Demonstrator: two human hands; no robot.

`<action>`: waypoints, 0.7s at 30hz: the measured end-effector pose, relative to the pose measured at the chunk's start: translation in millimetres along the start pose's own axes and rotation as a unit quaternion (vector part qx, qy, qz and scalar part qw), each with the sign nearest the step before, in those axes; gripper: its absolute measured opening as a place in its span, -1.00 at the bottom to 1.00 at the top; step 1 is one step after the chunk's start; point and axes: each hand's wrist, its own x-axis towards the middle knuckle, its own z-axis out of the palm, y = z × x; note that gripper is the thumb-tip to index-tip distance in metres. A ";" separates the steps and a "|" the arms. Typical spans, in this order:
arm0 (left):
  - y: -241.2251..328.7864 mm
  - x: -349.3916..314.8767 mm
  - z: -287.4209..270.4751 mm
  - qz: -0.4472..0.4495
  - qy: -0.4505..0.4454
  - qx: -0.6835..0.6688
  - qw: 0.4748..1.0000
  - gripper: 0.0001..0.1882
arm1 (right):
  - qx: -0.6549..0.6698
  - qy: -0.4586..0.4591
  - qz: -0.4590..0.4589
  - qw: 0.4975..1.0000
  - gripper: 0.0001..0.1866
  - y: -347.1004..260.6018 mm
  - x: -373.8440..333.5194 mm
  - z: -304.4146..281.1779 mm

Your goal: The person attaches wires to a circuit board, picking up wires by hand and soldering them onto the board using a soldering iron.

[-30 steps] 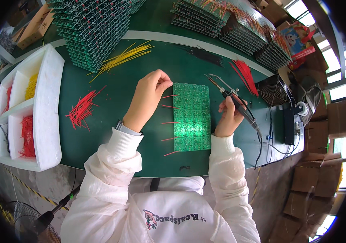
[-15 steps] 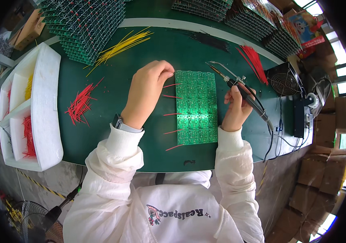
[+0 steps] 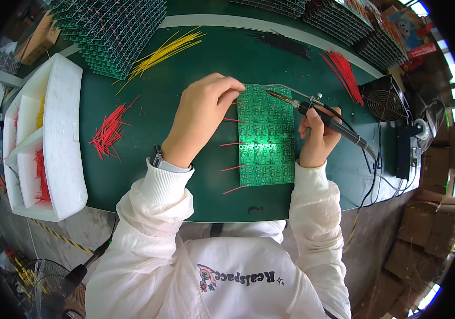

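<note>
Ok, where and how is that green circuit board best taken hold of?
Likely the near edge of the circuit board, at its right half, from the person's side. That edge is straight and open; red wires jut past the left edge, the right hand sits to the right, and the soldering iron reaches over the far end. Seemingly flat, it suits a pinch.

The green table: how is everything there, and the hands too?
Green board: flat, red wires sticking out left.
Left hand: half-curled, at board's far left corner.
Right hand: closed around soldering iron.
Soldering iron: tilted, can't tell if hot.
White box: open on top.
Yellow wires: loosely bunched.
Black fan: can't tell if spinning.
</note>
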 end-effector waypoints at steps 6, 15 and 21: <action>-7.4 2.4 2.7 0.033 -0.008 0.061 0.998 -0.95 | 0.011 -0.013 0.012 1.000 -0.81 -0.2 0.3 1.3; -5.8 0.9 14.9 0.096 -0.050 0.181 0.977 -0.89 | 0.006 -0.029 0.033 0.999 -0.81 1.2 1.7 -1.4; -3.6 2.1 11.8 0.086 -0.074 0.162 0.980 -0.86 | 0.007 -0.035 0.038 0.999 -0.82 -0.5 -0.7 0.5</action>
